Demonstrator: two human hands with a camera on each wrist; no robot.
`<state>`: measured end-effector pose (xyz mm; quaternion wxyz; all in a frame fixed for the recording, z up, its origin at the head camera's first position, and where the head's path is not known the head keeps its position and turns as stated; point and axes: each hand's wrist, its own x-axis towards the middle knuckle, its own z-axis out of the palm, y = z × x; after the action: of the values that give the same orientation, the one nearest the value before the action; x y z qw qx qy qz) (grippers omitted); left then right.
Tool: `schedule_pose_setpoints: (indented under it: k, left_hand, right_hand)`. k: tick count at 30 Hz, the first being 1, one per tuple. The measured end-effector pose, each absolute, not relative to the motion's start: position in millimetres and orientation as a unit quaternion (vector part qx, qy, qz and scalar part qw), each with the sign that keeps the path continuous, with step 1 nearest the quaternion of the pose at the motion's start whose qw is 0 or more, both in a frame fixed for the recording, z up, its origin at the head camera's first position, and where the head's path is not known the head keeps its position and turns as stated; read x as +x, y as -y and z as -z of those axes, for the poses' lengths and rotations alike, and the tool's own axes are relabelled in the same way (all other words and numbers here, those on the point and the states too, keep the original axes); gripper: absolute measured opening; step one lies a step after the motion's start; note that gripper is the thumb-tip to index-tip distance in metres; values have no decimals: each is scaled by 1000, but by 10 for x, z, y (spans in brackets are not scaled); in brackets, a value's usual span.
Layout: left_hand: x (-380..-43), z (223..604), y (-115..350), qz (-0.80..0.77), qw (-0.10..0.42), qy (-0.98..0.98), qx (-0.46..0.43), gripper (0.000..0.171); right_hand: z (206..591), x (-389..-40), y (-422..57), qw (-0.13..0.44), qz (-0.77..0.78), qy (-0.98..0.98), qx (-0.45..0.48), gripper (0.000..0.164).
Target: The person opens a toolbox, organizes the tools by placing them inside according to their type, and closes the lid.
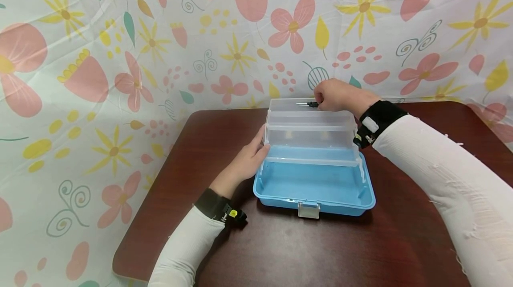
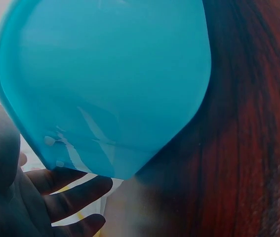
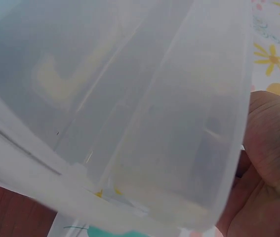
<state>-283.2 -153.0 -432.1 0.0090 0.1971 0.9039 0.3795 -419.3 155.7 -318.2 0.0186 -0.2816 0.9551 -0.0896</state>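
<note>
A toolbox with a light-blue base (image 1: 312,182) stands unfolded on the table, its translucent tiered trays (image 1: 310,136) raised toward the back. Over the top tray, my right hand (image 1: 335,94) pinches a small black-handled screwdriver (image 1: 312,104), its thin silver shaft pointing left. In the right wrist view that hand (image 3: 268,158) is partly behind the cloudy tray wall (image 3: 179,123), and the screwdriver is not clearly seen. My left hand (image 1: 249,158) rests against the box's left side. In the left wrist view, its extended fingers (image 2: 80,197) touch the blue box (image 2: 110,74) low at the back.
A dark reddish-brown table (image 1: 280,251) carries the box. A white cloth with flower prints (image 1: 224,33) hangs right behind the table and along its left. A white latch (image 1: 308,210) hangs at the base's front.
</note>
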Motion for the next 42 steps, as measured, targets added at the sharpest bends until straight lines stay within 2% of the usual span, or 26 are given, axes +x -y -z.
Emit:
schedule_pose_setpoints:
  k: [18,25,30,38,42]
  left_hand:
    - [-2819,4311,1512,-378,14,-906,189,66]
    - [-2801,4311,1514,-380,13,-905,190,66]
    - [-2800,4306,1510,-381,10,-905,189,66]
    - [-2799,4310,1507,-379,11,-905,191,66]
    - [-2791,4289,1520,-375,11,-908,189,66]
  right_hand:
    - [3172,-4160,-1579,34,78,-957,-276,12]
    - [3135,-4097,-1563,46,65,-954,-290,25]
    - [3063,-3972,-1583,54,72,-949,-301,24]
    - [3006,-3802,-1827,8,60,-937,-345,20]
    - [2963,-3725,-2054,8,67,-946,-317,32]
